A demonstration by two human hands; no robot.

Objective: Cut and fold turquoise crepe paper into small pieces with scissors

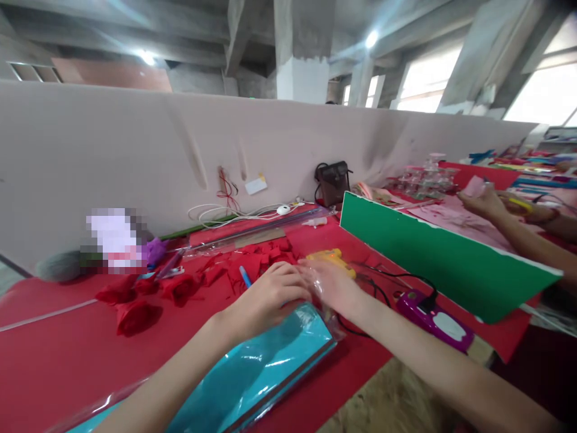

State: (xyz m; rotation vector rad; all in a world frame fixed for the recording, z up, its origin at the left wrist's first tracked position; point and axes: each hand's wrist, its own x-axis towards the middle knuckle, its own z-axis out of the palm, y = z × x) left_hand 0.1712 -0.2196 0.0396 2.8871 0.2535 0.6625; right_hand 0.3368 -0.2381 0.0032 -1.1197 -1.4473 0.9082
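Note:
My left hand [270, 296] is over the far end of a flat pack of bright blue sheets [265, 367] in a clear plastic bag. Its fingers are bent and closed at the bag's end, seemingly pinching the film. Close against it is my right hand [333, 287], fingers stretched out and somewhat blurred. Glossy clear film [317, 281] lies across that palm. Just beyond the right hand, a yellow glue gun [331, 260] rests on the red table. A blue stick-like thing [245, 276] pokes out beside my left hand.
Red fabric flowers [135, 316] and red pieces [229, 267] lie left and behind. A green board [433, 252] stands at right, near a purple power strip [435, 319] with a black cord. Another person's hand [484, 201] works beyond it. A dark bag [333, 183] leans on the partition.

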